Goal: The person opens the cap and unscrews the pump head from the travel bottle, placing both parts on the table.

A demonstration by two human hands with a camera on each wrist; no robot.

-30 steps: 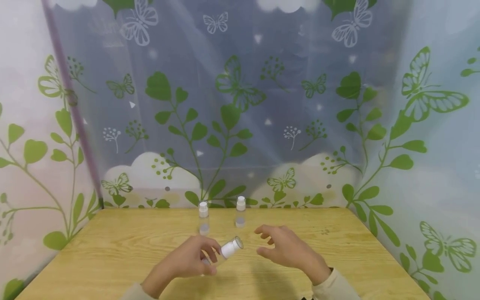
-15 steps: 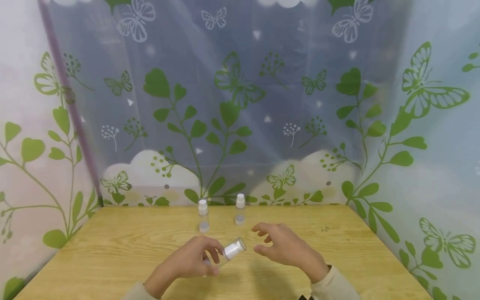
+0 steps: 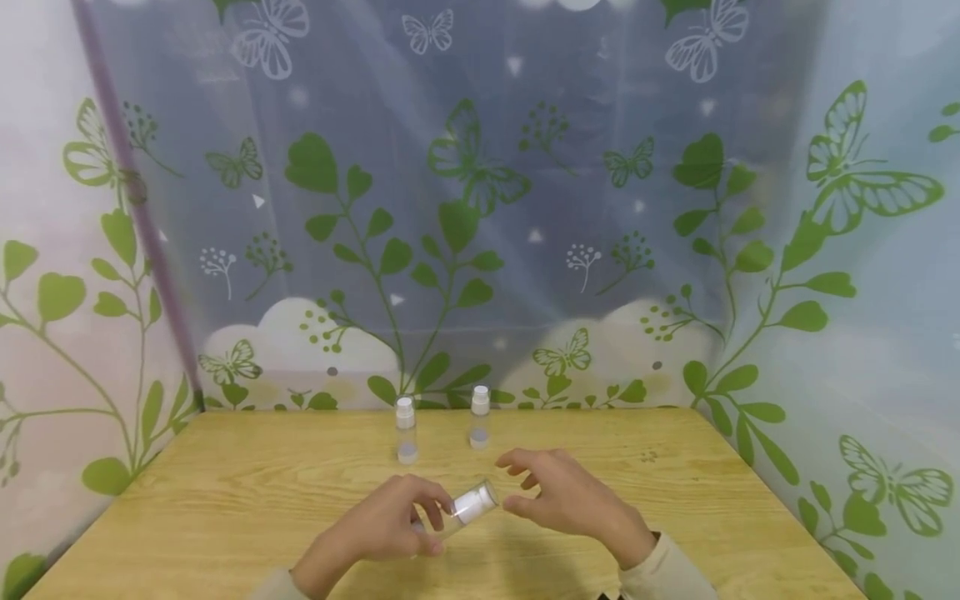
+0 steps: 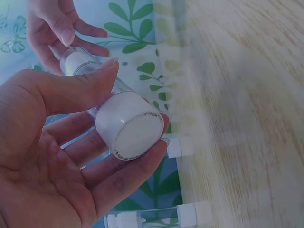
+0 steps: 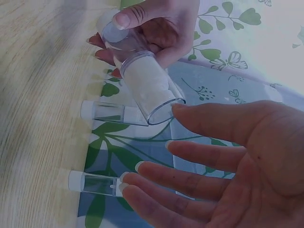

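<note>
My left hand (image 3: 386, 518) grips a small clear pump bottle (image 3: 472, 505) between thumb and fingers, tilted with its capped top up and to the right. Its thick white base (image 4: 130, 127) faces the left wrist camera. A transparent cap (image 5: 165, 108) covers the white pump head. Beside that cap, my right hand (image 3: 566, 496) is spread with fingers relaxed and holds nothing; its thumb tip lies right at the cap's rim in the right wrist view. Two similar bottles stand upright behind the hands, a left one (image 3: 406, 433) and a right one (image 3: 480, 421).
The light wood-grain table (image 3: 262, 467) reaches back to a printed curtain (image 3: 570, 250) with butterflies and leaves. Similar printed sheets hang at the left (image 3: 45, 358) and right (image 3: 900, 350) sides. Both standing bottles are near the table's back edge.
My left hand has brought the bottle slightly rightward, and my right hand has shifted a little left, narrowing the gap between them. The standing bottles stay in place.
</note>
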